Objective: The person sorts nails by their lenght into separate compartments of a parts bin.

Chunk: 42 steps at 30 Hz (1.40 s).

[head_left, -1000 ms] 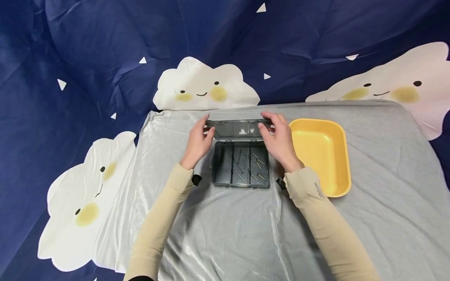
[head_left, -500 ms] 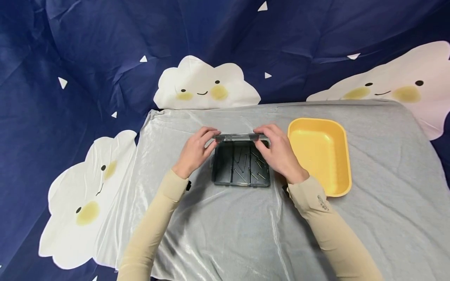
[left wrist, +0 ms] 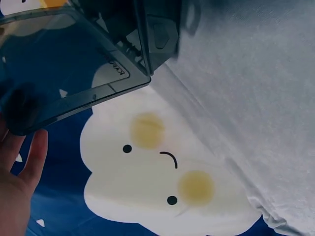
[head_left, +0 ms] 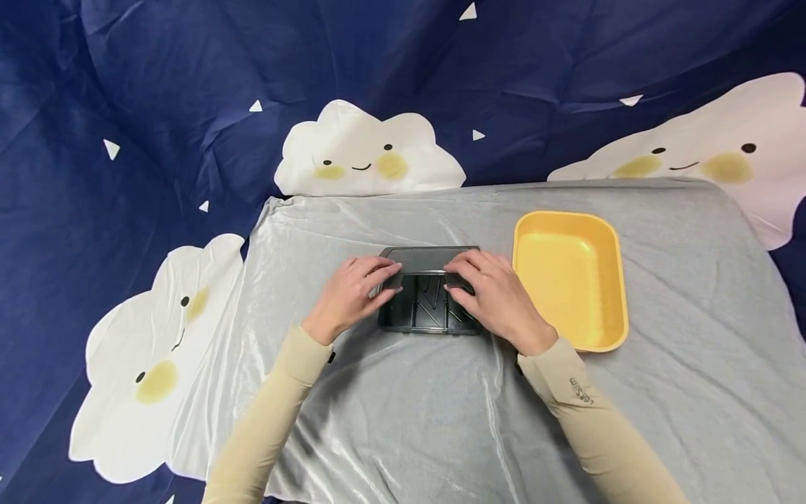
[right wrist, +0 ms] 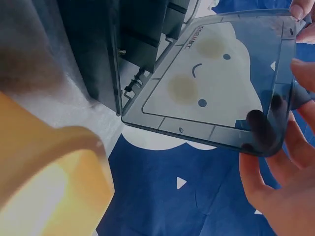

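A dark, see-through compartment box [head_left: 397, 311] lies on the grey cloth, its hinged lid [head_left: 425, 259] tilted partway down over it. My left hand [head_left: 349, 297] pinches the lid's near left corner between thumb and fingers. At the near right corner my right hand [head_left: 497, 297] grips the lid likewise. Thin metal screws or nails [head_left: 431, 313] lie in the middle and right compartments, partly hidden by the lid and right hand. In the left wrist view, the lid [left wrist: 59, 69] stands apart from the box body; the right wrist view shows the clear lid [right wrist: 216, 83] still raised at its hinge.
A yellow tub [head_left: 569, 294] stands just right of the box, close to the right hand. Grey cloth [head_left: 403, 420] covers the table. Behind and to the left hangs a dark blue sheet [head_left: 189, 56] printed with white clouds.
Both hands have swung the lid from raised, behind the box, forward and down toward me. It now covers the back part of the box. The box and yellow tub have stayed put.
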Each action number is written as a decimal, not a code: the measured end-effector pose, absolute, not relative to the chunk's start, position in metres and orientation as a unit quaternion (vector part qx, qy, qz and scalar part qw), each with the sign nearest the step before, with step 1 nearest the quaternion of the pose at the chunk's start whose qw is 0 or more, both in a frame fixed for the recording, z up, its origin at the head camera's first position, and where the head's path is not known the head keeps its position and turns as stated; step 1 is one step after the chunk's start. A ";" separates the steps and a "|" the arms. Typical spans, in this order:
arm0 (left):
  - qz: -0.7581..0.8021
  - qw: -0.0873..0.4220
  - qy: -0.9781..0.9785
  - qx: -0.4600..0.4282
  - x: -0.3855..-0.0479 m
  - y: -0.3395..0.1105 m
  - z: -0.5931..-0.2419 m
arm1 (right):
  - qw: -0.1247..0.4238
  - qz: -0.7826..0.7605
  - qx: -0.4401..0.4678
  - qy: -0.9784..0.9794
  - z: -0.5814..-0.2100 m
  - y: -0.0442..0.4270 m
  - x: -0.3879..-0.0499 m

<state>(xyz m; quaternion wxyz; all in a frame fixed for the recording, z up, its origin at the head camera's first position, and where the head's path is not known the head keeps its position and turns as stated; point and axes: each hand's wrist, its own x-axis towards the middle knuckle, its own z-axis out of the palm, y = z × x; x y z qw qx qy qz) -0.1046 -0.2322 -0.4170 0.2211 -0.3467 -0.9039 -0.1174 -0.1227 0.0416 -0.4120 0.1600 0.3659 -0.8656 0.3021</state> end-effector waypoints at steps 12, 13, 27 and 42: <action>-0.072 0.167 -0.917 -0.355 -0.082 -0.225 -0.423 | 0.114 0.241 0.382 -0.885 -0.420 0.047 -0.106; -0.067 0.165 -0.917 -0.356 -0.080 -0.225 -0.424 | 0.110 0.237 0.382 -0.887 -0.422 0.047 -0.105; -0.016 0.142 -0.929 -0.342 -0.067 -0.218 -0.448 | 0.067 0.228 0.362 -0.901 -0.453 0.048 -0.089; -0.037 0.094 -0.943 -0.317 -0.062 -0.213 -0.470 | 0.073 0.189 0.363 -0.909 -0.473 0.047 -0.081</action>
